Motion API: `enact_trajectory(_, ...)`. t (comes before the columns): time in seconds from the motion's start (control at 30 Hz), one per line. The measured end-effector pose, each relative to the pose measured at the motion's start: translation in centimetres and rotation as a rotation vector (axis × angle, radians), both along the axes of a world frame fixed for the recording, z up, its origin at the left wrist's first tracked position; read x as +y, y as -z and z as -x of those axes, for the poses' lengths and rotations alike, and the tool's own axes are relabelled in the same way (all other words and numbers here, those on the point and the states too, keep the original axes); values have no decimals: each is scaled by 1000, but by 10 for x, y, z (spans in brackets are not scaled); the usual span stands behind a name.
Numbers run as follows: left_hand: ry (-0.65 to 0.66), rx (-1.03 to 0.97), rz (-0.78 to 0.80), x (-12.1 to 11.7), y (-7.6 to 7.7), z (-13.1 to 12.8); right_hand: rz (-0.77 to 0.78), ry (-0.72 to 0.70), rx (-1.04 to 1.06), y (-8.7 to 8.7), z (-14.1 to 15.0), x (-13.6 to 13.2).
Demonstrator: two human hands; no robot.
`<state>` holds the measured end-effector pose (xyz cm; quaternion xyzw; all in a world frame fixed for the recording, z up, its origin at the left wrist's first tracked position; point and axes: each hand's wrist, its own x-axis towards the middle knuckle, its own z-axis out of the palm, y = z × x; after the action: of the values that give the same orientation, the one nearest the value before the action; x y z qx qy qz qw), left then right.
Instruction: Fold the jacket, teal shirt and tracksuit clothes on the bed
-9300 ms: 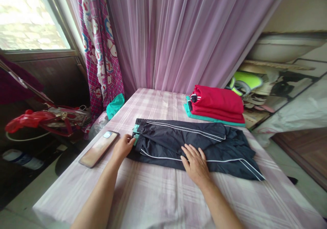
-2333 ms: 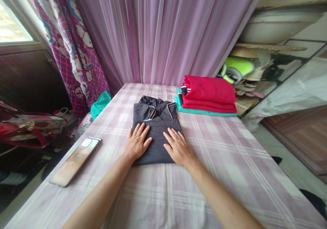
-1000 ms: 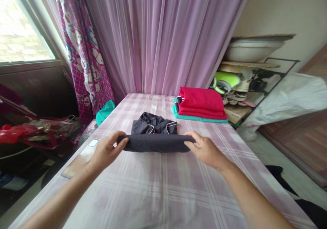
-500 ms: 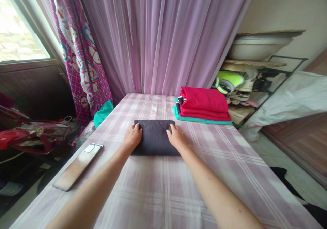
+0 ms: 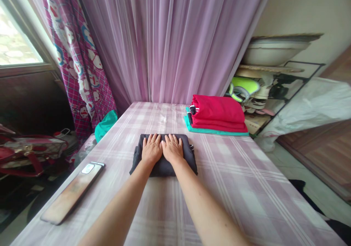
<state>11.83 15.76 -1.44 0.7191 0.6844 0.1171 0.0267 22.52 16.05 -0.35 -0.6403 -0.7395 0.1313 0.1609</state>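
A dark, folded garment [image 5: 164, 168] lies flat on the checked tablecloth [image 5: 153, 216] in front of me; its exact kind does not show. My left hand [image 5: 151, 149] rests palm down on its left half, fingers stretched towards the far edge. Beside it, thumbs almost meeting, my right hand [image 5: 172, 148] lies flat on the right half. Both are open and grip nothing. White-striped trim pokes out at the garment's right side. Farther back to the right sits a pile of folded red clothes [image 5: 218, 112] on top of a teal cloth [image 5: 219, 131].
A phone [image 5: 72, 195] lies near the table's left edge. Purple curtains [image 5: 170, 41] hang behind the table. On the right stands a rack with a basin [image 5: 276, 51] and shoes [image 5: 256, 103], beside a plastic sheet [image 5: 312, 103]. A red bag [image 5: 30, 154] is at lower left.
My hands have moved inward from the garment's two side edges to its middle and now lie flat on it. The view has shifted slightly.
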Motion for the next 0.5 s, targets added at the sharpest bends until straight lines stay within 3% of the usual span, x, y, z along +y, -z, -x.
enact_trajectory(0.1, 23, 1, -62, -1, 13, 4, 2, 18, -38, 11, -2, -1)
enact_trajectory(0.3, -4, -17, -161, -6, 16, 12, 12, 62, -105, 14, -22, -8)
enact_trajectory(0.5, -43, -14, -167, -9, 24, 21, 11, 99, -128, 29, -59, -16)
